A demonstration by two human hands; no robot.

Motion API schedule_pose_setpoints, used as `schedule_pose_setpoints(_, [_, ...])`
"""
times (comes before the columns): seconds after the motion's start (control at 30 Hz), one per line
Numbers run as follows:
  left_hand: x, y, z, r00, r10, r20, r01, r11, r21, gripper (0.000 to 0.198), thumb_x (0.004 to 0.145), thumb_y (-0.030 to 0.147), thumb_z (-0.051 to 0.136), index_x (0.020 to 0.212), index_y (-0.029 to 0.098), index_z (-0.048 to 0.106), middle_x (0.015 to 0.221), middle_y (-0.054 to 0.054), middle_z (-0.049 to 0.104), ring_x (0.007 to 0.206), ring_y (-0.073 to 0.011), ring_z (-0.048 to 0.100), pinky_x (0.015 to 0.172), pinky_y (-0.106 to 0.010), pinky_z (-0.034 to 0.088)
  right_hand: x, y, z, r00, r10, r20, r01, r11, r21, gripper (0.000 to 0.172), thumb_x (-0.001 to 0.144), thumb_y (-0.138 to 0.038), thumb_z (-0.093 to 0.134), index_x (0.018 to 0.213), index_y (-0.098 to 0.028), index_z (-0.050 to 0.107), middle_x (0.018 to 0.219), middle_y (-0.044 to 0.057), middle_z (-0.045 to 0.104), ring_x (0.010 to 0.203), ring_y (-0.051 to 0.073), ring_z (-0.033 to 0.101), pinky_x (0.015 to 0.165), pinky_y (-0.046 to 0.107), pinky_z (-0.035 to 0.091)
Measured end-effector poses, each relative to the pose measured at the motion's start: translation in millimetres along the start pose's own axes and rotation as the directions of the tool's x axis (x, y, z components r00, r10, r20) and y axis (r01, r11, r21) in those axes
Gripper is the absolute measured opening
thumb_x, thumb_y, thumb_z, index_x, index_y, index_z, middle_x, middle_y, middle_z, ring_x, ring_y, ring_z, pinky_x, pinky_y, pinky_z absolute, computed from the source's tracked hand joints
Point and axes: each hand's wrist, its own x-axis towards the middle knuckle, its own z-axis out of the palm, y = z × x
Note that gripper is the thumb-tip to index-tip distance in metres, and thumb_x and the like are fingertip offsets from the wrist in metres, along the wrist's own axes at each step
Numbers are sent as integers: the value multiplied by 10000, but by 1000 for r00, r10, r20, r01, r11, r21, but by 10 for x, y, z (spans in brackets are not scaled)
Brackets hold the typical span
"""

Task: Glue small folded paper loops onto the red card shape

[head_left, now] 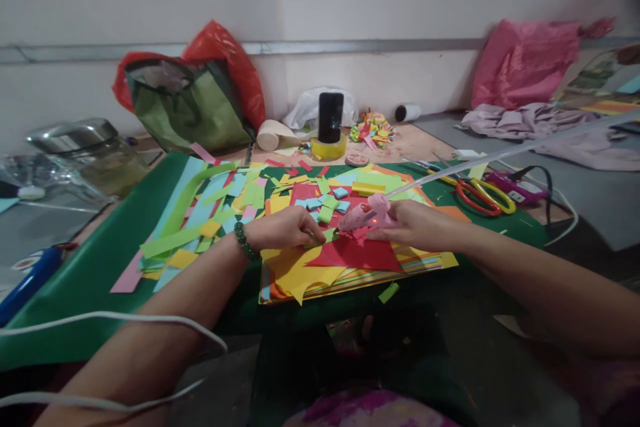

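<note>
We see our left hand (285,227) with its fingers curled and the tips drawn together on a green scrap (329,235). Whether they pinch it or only press it down is hard to tell. A beaded bracelet (244,241) sits on that wrist. Our right hand (415,223) is closed around a pink glue gun (373,212), whose nozzle points at the scrap, just beside the left fingertips. A clear glue stick (500,157) runs out of the gun's back, up and away past the right hand. Both hands rest over a red sheet (360,255) lying on top of a stack of coloured paper.

Beyond the right hand lie scissors (483,195) and a magenta device (515,188) whose white label is too blurred to read. Beyond both hands a dark phone (330,117) stands on a yellow tape roll (329,148). Far out from the left hand, a blue object (30,280) is cut off by the edge, its sticker unreadable.
</note>
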Motion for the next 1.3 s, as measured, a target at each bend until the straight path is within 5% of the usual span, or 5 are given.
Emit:
schedule_pose_setpoints(0.43, [3,-9,19,1000,-11,13,11,1000,-26,258,727,184,618,921,163,787,729,-39,741,596,-134,615,563,-212,459,10,35,-31,1000,7,29,-6,1000,-30,530,744,-659,600,524,-221,398,513,-17,397,477,119,371,462,288,255])
schedule_pose_setpoints(0.63, [-39,44,-31,998,69,12,-70,994,83,280,725,165,601,955,162,762,695,-12,678,587,-108,545,548,-201,400,-6,187,-136,994,-11,-105,35,973,229,513,728,-687,611,553,-220,493,471,-17,378,469,132,390,446,292,269])
schedule_pose_setpoints(0.83, [-189,106,-205,986,158,-55,-162,983,-83,493,723,283,684,1195,152,632,664,33,580,596,-98,502,555,-198,384,292,412,-241,833,258,-489,-24,900,435,475,730,-644,622,611,-199,508,499,-21,414,485,126,401,459,273,281])
schedule_pose_setpoints(0.93, [-245,96,-277,987,139,-84,-156,954,-255,401,684,342,741,1027,142,685,635,38,583,572,-88,491,557,-206,394,499,570,-263,781,282,-557,-106,939,326,511,770,-651,555,548,-200,470,461,-10,414,480,131,416,466,270,257])
schedule_pose_setpoints(1.3, [-245,90,-312,911,-145,-386,-200,664,-720,283,477,264,875,680,150,713,605,5,626,584,-91,564,518,-183,428,921,948,-40,898,315,-309,-327,945,13,580,848,-695,382,566,-199,490,535,43,574,552,159,525,508,260,314])
